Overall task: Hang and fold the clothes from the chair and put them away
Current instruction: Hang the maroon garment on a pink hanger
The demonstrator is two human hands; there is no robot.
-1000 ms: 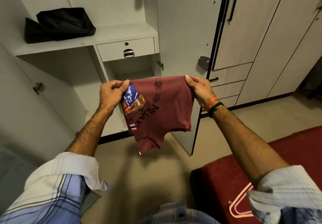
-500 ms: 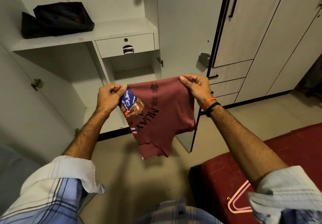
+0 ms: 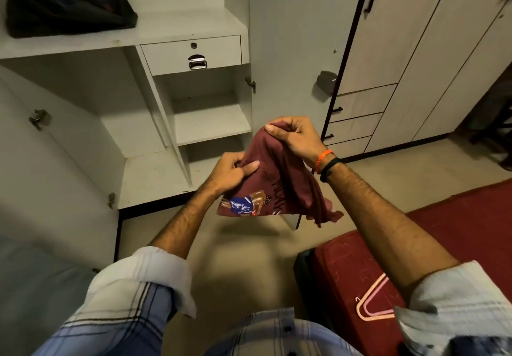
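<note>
The maroon T-shirt hangs in the air between my two hands, bunched and half folded, its printed side with the dark lettering and the blue-and-brown figure turned up toward me. My right hand has its grip curled closed on the top edge of the cloth, thumb and fingers pinching a gathered fold, and it is the higher of the two. My left hand sits just below and to the left of that grip, fingers curled into the fabric with the thumb laid flat on top, so it too holds the shirt. The loose hem trails down to the right of both grips. Beyond the hands stands the open wardrobe; a folded dark garment lies on its upper shelf, well above and left of my grips. Below my right forearm, a pink hanger rests on the red bed.
</note>
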